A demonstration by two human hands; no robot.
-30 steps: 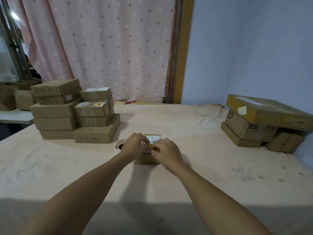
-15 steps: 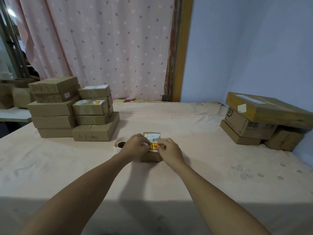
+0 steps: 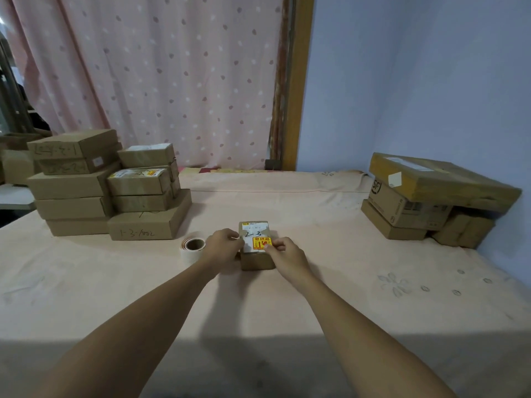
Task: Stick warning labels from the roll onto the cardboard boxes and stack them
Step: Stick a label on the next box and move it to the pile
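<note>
We work at a table [image 3: 344, 297] spread with a pink cloth. Well off to the left of the left grip [image 3: 224, 248] rises the tall stack of cardboard boxes [image 3: 109, 193], one of which shows a yellow sticker. Well off to the right of the right grip [image 3: 287, 254] sits a looser pile [image 3: 425, 202]. Between the two grips lies the small box [image 3: 257, 258] marked 2-3. The left grip curls its fingers round the box's left edge and steadies it. Just left of that grip stands the label roll [image 3: 194, 247]. Smallest, the warning label [image 3: 262, 243] lies on the box top, right at the right grip's bunched fingertips. Whether they pinch its near corner or press it down we cannot tell. We judge the sticking step nearly done. Next we should smooth the label flat, then take the box in both grips and set it squarely on the left stack.
</note>
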